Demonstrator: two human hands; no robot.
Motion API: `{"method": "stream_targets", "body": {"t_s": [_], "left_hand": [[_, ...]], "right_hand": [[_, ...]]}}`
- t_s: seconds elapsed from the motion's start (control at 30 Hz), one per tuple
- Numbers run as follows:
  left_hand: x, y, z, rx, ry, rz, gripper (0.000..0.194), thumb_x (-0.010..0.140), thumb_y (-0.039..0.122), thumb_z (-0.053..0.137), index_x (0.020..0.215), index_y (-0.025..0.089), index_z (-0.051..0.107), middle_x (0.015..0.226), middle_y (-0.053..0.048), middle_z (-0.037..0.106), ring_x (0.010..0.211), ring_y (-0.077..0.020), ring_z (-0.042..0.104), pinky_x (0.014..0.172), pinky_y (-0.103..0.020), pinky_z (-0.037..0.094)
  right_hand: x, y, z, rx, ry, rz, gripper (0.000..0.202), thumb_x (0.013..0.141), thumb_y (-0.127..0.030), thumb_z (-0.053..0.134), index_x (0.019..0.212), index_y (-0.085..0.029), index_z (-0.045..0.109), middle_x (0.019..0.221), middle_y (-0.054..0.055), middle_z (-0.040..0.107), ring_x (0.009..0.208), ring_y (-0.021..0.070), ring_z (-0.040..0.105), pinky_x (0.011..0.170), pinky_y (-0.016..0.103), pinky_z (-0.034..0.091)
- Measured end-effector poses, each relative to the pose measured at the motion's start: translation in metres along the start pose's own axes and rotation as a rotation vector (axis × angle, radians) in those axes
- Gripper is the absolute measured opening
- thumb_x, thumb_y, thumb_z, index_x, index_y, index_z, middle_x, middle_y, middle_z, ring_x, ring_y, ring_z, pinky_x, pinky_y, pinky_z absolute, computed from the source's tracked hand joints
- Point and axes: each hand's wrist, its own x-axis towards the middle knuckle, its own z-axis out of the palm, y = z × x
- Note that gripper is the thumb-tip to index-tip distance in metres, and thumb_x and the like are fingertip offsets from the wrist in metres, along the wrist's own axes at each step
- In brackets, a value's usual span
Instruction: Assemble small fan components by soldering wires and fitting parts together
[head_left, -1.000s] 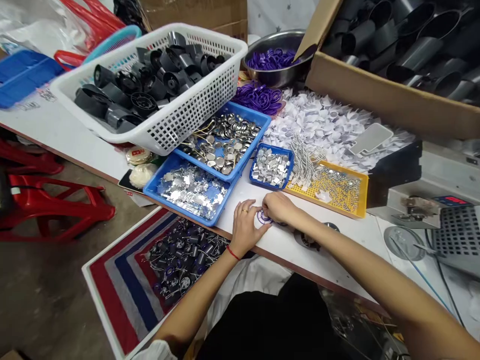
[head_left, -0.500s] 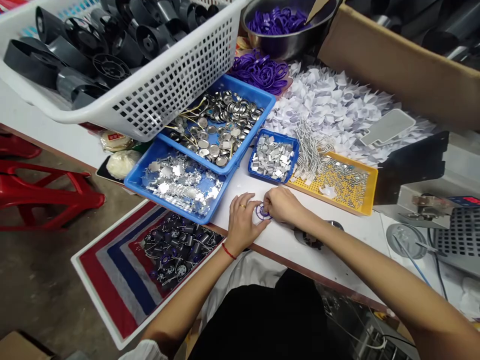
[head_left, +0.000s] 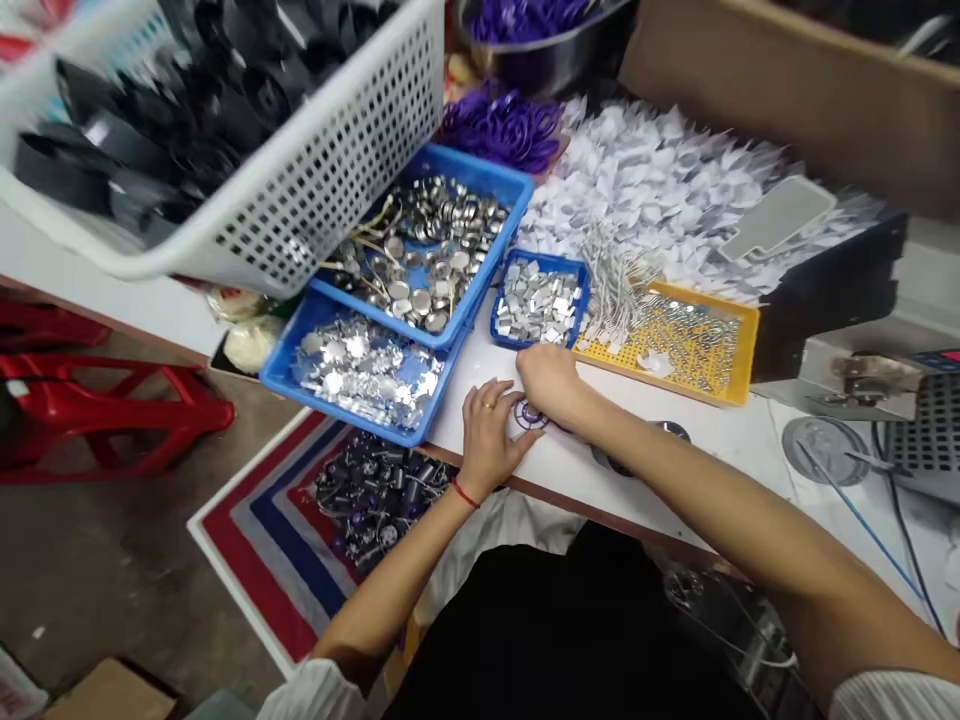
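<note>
A small round part with a purple ring (head_left: 531, 414) lies on the white table in front of me. My left hand (head_left: 489, 430) curves round it, thumb and fingertips at its left and near edge. My right hand (head_left: 549, 380) is closed and bent over the far right side of that part; its fingertips are hidden behind the knuckles, so what they pinch does not show. Under my right forearm sits a dark round piece (head_left: 670, 430), mostly covered. Just beyond my hands is a small blue tray (head_left: 517, 340) of silvery square pieces.
Left of my hands, blue trays hold round metal caps (head_left: 420, 300) and thin silvery plates (head_left: 337, 370). A yellow tray (head_left: 739, 385) carries small metal pins. White pieces (head_left: 645, 190) are heaped behind. A white basket (head_left: 322, 190) of dark cylinders stands back left, a red stool (head_left: 180, 415) below.
The view has shifted slightly. My right hand has moved a little away from me over the round part, and its knuckles face up more. My left hand stays round the part.
</note>
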Motion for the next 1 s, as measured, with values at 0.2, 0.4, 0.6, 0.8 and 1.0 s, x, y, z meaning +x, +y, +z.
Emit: {"method": "stream_targets", "body": {"t_s": [0.2, 0.4, 0.6, 0.8, 1.0], "left_hand": [[0.001, -0.005, -0.005, 0.013, -0.023, 0.06, 0.047, 0.078, 0.035, 0.074, 0.118, 0.021, 0.055, 0.12, -0.01, 0.062, 0.122, -0.0274, 0.053, 0.114, -0.054, 0.027], [-0.001, -0.001, -0.004, -0.016, -0.038, 0.106, 0.043, 0.081, 0.033, 0.071, 0.12, 0.022, 0.056, 0.113, -0.007, 0.066, 0.111, -0.024, 0.06, 0.113, -0.053, 0.03], [0.0, -0.001, -0.005, -0.022, -0.044, 0.075, 0.043, 0.082, 0.036, 0.07, 0.119, 0.021, 0.056, 0.111, -0.008, 0.065, 0.109, -0.0243, 0.059, 0.112, -0.053, 0.03], [0.003, -0.006, -0.001, -0.002, -0.016, 0.067, 0.048, 0.076, 0.04, 0.075, 0.116, 0.02, 0.059, 0.115, -0.01, 0.059, 0.111, -0.0264, 0.055, 0.107, -0.05, 0.037], [0.004, -0.004, -0.002, 0.021, -0.005, 0.067, 0.041, 0.077, 0.032, 0.072, 0.113, 0.018, 0.06, 0.115, -0.01, 0.058, 0.11, -0.0264, 0.054, 0.104, -0.048, 0.04]], "right_hand": [[-0.019, 0.01, -0.005, 0.016, -0.062, -0.122, 0.037, 0.068, -0.025, 0.08, 0.103, -0.015, 0.072, 0.106, 0.015, 0.072, 0.102, 0.0269, 0.068, 0.081, 0.028, 0.05], [-0.017, 0.019, -0.005, 0.029, -0.235, -0.204, 0.029, 0.075, -0.027, 0.072, 0.099, -0.011, 0.074, 0.094, 0.013, 0.075, 0.084, 0.022, 0.07, 0.066, 0.024, 0.048], [-0.024, 0.014, -0.002, 0.042, -0.116, -0.149, 0.026, 0.074, -0.019, 0.071, 0.098, -0.009, 0.072, 0.097, 0.016, 0.073, 0.094, 0.0246, 0.069, 0.073, 0.026, 0.048], [-0.034, 0.008, 0.011, 0.088, 0.065, -0.069, 0.032, 0.077, -0.011, 0.065, 0.108, -0.012, 0.068, 0.107, 0.018, 0.069, 0.104, 0.026, 0.065, 0.08, 0.028, 0.049], [-0.041, 0.004, 0.012, 0.175, 0.127, -0.04, 0.016, 0.078, -0.008, 0.063, 0.091, -0.013, 0.071, 0.097, 0.015, 0.072, 0.092, 0.0232, 0.068, 0.072, 0.027, 0.047]]}}
